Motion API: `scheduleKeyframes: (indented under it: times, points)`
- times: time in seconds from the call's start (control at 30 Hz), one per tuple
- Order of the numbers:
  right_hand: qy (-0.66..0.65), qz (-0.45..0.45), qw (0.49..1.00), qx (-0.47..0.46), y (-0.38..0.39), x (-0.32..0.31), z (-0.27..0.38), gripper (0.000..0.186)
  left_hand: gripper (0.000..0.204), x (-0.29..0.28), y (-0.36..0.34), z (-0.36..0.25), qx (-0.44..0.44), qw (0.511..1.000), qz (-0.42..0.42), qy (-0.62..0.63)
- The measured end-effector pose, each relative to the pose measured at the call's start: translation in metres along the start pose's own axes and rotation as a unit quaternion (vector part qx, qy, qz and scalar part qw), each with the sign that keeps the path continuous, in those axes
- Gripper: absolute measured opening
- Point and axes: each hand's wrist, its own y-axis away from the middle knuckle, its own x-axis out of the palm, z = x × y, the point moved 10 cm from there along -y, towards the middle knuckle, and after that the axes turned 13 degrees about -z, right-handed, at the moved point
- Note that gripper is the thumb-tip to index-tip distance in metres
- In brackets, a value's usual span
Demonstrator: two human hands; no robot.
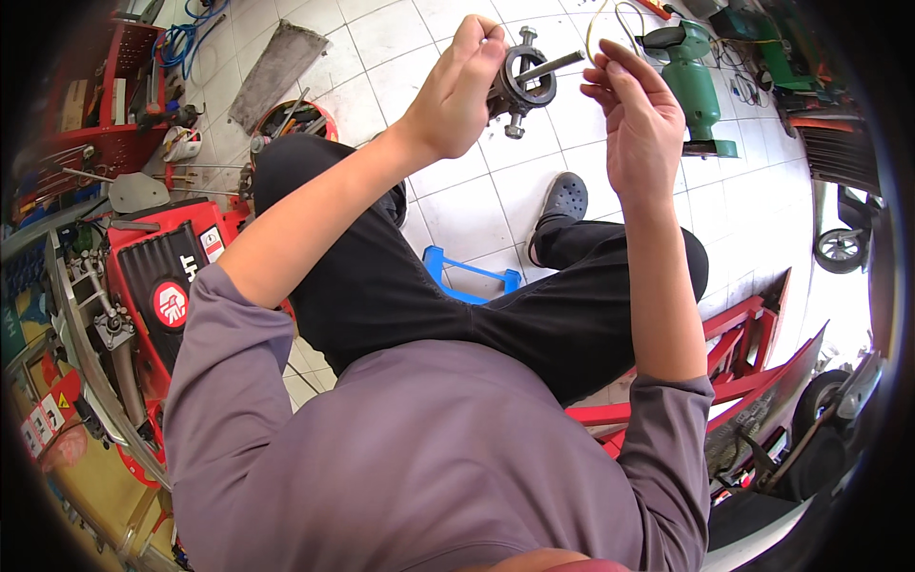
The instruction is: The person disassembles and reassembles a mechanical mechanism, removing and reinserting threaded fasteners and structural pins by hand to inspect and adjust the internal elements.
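My left hand [456, 91] is closed on a dark metal ring clamp [529, 76] with bolts sticking out around its rim. A threaded rod [558, 65] runs out through the ring's middle toward the right. The part of the clamp behind my fingers is hidden. Just beyond the rod's end, apart from it, is my right hand [640, 119], its fingers loosely bent and spread. I see nothing held in it. A thin yellowish cable shows behind its fingertips.
A blue step stool [467, 276] shows between my legs on the white tiled floor. On the right stands a green machine [691, 86]. To the left are a red-and-black machine [157, 286] and a red tub of tools [295, 122]. Red metal frames [729, 372] lie at lower right.
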Motion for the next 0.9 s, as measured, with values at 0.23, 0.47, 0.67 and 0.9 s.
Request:
scheduleKeyframes:
  times: [0.23, 0.47, 0.67, 0.9]
  points:
    - [0.049, 0.024, 0.998, 0.021, -0.004, 0.0, -0.016, 0.021, 0.039, 0.012, 0.018, 0.038, -0.118, 0.987, 0.103, 0.026]
    - [0.133, 0.114, 0.984, 0.0, 0.004, 0.006, -0.017, 0.016, 0.045, 0.021, 0.035, 0.047, -0.064, 0.975, 0.165, -0.135]
    - [0.257, 0.179, 0.949, -0.041, 0.03, 0.022, -0.015, 0.014, 0.028, 0.022, 0.035, 0.039, -0.069, 0.972, 0.175, -0.143]
    - [0.419, 0.159, 0.885, -0.129, 0.05, 0.027, -0.009, 0.011, 0.028, 0.023, 0.035, 0.038, -0.034, 0.966, 0.166, -0.193]
